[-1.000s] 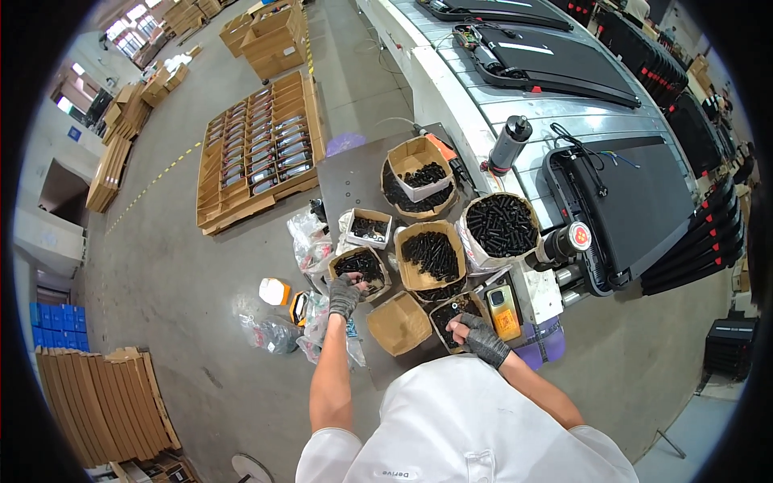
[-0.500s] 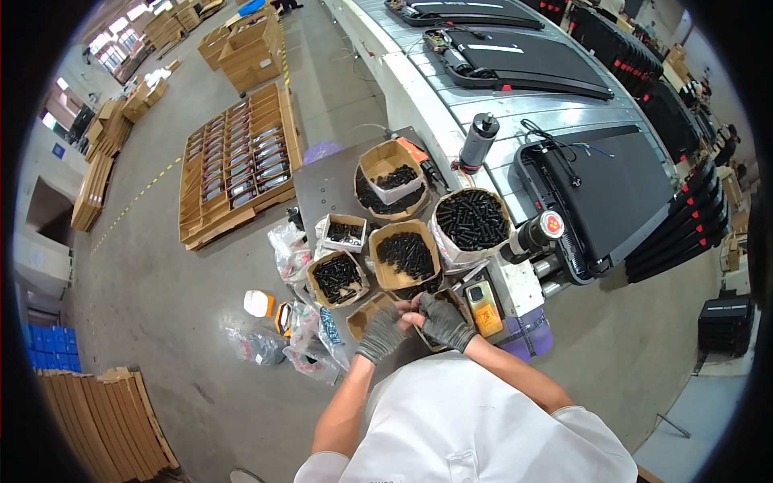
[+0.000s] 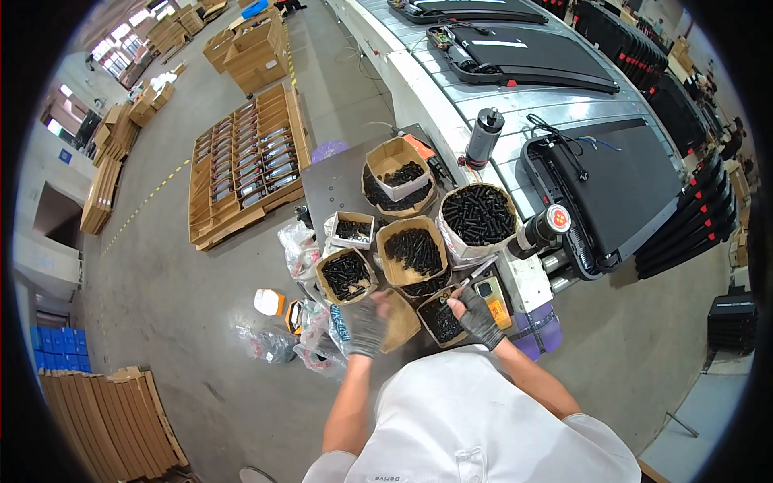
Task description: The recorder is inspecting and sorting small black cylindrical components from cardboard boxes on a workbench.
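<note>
I see my left hand (image 3: 369, 326), in a dark glove, gripping the edge of an open cardboard box (image 3: 400, 320) that sits at the near edge of the metal table (image 3: 334, 181), tipped toward me so its brown inside shows. My right hand (image 3: 478, 315), also gloved, is closed around a thin metal tool (image 3: 475, 274) whose shaft runs up and to the right; the hand hovers over a smaller box of black screws (image 3: 441, 318) just beside the one my left hand grips.

Behind these two stand more open containers packed with black screws: a square box (image 3: 413, 249) in the middle, a smaller tilted one (image 3: 345, 274) to its left, a little white-lined box (image 3: 352, 229) behind that, a white bag (image 3: 479, 216) rolled open on the right, and a round carton (image 3: 394, 181) at the back holding a smaller box inside it. A yellow handheld device (image 3: 493, 296) lies just right of my right hand.

Clear plastic bags (image 3: 299, 245) hang and pile off the left side of the table down to the concrete floor (image 3: 177, 306), where a small white and orange object (image 3: 270, 302) lies. Farther left is a pallet (image 3: 245, 165) loaded with rows of parts. To the right runs a roller conveyor (image 3: 515, 97) with black treadmill decks (image 3: 620, 181) on it, and a dark bottle (image 3: 485, 135) stands upright at its edge.
</note>
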Action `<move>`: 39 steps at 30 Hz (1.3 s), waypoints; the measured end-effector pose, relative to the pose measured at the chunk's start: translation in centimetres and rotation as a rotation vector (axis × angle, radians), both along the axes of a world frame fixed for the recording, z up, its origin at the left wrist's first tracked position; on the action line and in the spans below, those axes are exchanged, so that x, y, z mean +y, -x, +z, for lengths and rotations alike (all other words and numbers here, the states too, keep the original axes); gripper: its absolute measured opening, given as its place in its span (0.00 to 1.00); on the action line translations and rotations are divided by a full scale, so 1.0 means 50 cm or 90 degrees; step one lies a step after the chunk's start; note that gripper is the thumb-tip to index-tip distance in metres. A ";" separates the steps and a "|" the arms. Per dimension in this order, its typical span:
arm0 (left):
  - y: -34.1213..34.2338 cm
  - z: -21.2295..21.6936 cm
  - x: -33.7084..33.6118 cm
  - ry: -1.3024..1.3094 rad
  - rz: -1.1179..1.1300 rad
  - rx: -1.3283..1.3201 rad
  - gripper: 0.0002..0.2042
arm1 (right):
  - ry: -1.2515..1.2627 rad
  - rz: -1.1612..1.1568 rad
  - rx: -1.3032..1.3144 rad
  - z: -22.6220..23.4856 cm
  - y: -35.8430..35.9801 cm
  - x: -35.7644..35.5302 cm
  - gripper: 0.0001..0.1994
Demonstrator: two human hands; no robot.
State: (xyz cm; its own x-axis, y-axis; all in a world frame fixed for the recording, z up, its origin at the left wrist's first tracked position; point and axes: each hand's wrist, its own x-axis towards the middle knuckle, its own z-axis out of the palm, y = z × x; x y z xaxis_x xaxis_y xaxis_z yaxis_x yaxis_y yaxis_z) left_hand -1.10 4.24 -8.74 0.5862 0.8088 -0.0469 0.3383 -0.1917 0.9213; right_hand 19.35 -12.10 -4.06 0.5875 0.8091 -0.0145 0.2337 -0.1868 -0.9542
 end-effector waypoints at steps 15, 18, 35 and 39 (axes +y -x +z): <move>-0.111 0.200 -0.135 0.325 -0.009 -0.185 0.16 | -0.002 0.008 0.177 0.070 0.048 0.030 0.10; -0.111 0.181 -0.145 0.347 0.066 -0.201 0.14 | -0.011 -0.011 0.173 0.081 0.054 0.030 0.10; -0.056 0.200 -0.130 0.246 0.027 -0.182 0.11 | -0.041 0.053 0.946 0.098 0.014 -0.039 0.20; -0.072 0.210 -0.142 0.219 0.013 -0.147 0.11 | -0.046 0.091 0.806 0.080 0.012 -0.038 0.19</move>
